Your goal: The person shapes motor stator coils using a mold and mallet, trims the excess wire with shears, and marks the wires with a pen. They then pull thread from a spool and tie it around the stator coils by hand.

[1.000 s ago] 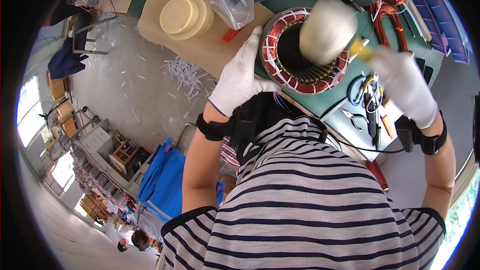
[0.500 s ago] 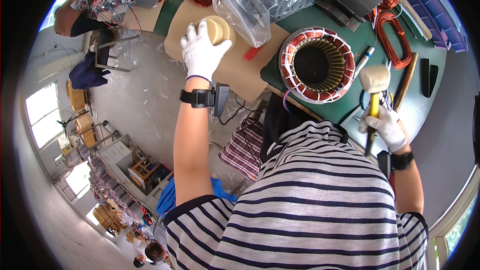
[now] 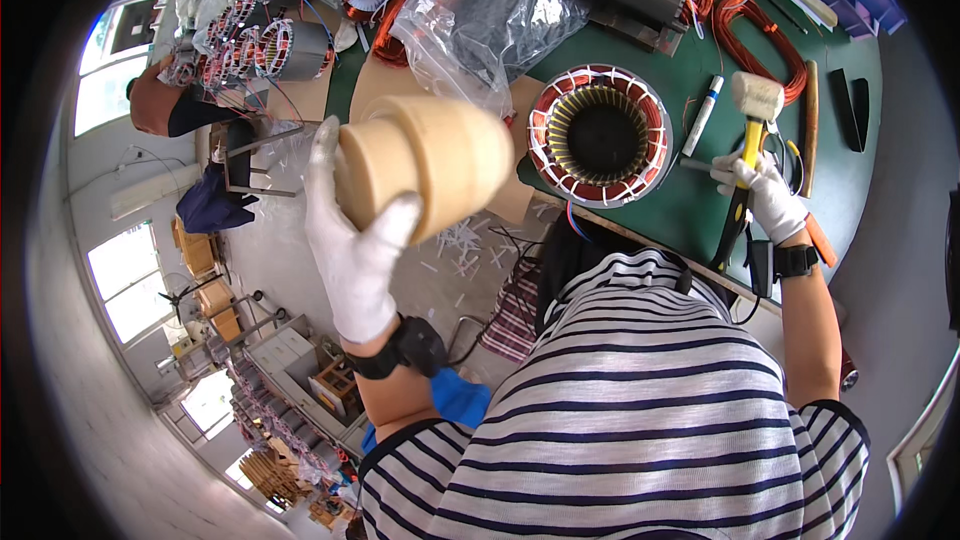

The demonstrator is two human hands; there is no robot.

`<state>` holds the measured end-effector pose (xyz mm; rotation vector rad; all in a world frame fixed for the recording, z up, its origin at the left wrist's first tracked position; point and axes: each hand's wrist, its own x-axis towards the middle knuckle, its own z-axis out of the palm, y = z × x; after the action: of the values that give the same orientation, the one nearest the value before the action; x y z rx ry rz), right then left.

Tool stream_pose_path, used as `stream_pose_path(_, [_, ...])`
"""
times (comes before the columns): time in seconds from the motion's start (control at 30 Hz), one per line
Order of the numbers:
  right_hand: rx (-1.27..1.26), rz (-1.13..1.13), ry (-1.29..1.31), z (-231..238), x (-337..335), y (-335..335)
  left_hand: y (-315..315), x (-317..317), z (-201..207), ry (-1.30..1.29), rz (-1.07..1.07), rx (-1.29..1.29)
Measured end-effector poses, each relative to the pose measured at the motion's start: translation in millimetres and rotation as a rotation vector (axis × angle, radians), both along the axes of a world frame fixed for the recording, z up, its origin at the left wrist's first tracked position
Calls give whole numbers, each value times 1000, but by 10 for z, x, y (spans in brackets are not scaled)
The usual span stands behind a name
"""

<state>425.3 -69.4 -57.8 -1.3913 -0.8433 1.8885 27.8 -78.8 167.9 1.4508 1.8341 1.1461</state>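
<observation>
A stepped, seemingly wooden plug point(image 3: 430, 168) is being gripped aloft by the left hand point(image 3: 350, 255), a mallet point(image 3: 751, 143) by the right hand point(image 3: 772, 198); the already-laced stator point(image 3: 651, 135) is resting on the bench point(image 3: 690, 215), bore unfilled.

left hand point(image 3: 350, 245): cream block point(image 3: 440, 160) | right hand point(image 3: 772, 200): mallet point(image 3: 757, 98) | stator point(image 3: 653, 135) on green table point(image 3: 690, 205)

You can read no text, label, brand, number or sign anywhere in this view, whether on the things in your hands point(image 3: 350, 230), on the tabletop point(image 3: 560, 50) or in the room around you
</observation>
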Motion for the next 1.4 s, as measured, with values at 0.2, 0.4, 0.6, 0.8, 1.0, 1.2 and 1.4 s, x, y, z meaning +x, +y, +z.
stream_pose_path(0.2, [95,-4,-91,572,-55,-106,197,547,-254,418,-377,170])
stream_pose_path(0.4, [221,85,-438,906,-6,-248,256,919,-614,568,-418,77])
stream_pose_path(0.6, [567,109,-799,1455,-110,-89,284,1001,-645,723,-392,115])
stream_pose_path(0.8, [835,-88,-510,2092,-549,152,230,985,-919,728,-283,343])
stream_pose_path(1.0, [999,296,-950,1634,-599,281,28,819,-1166,-2,-220,71])
stream_pose_path(1.2, [922,-92,-400,1792,-852,106,100,790,-1180,-146,-314,-9])
stream_pose_path(1.4, [1217,347,-1136,1978,-765,365,83,745,-1127,6,-316,-48])
